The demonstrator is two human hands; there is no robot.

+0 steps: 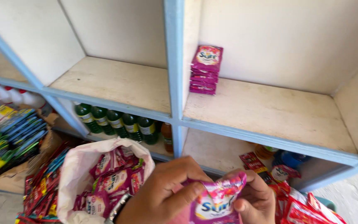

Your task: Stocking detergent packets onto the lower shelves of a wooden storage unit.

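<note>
Both my hands pinch one pink detergent sachet below the blue-edged shelf

My left hand [162, 195] and right hand [255, 199] are closed on the pink detergent sachet [218, 199], thumbs and fingers clamped on its top edge, just under the shelf [270, 137]. On that shelf, against its blue upright, a small stack of matching sachets [206, 70] leans. Left of my hands, below the shelf, a white bag [73, 174] gapes open, full of more sachets; green bottles [117, 120] stand behind it
</note>
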